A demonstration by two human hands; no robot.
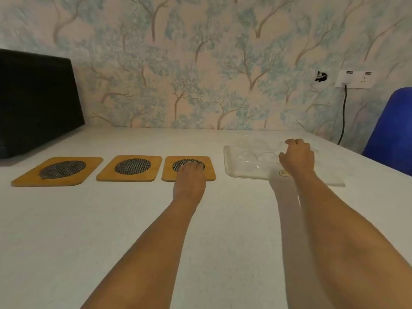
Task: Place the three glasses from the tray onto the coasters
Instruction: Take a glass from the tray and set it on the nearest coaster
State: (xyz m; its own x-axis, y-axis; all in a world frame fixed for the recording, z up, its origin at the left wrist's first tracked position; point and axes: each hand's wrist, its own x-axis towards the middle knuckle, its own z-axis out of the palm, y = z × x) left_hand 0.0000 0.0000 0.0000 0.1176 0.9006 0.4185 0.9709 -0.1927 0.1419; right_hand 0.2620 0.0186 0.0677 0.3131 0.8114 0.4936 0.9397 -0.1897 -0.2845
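Three wooden coasters with dark mesh centres lie in a row on the white table: left [56, 171], middle [130, 167], right [209, 172]. My left hand [190, 175] rests flat on the right coaster, fingers spread. To the right a clear tray [231, 169] holds clear glasses, hard to see; two glasses [246, 157] [267, 157] show by their round bases. My right hand [297, 158] is curled around a third glass [281, 145] at the tray's right side, which it mostly hides.
A black box-like object [38, 101] stands at the back left on the table. A blue chair back [392, 128] rises at the right edge. A wall socket [354, 79] with a black cable sits on the patterned wall behind.
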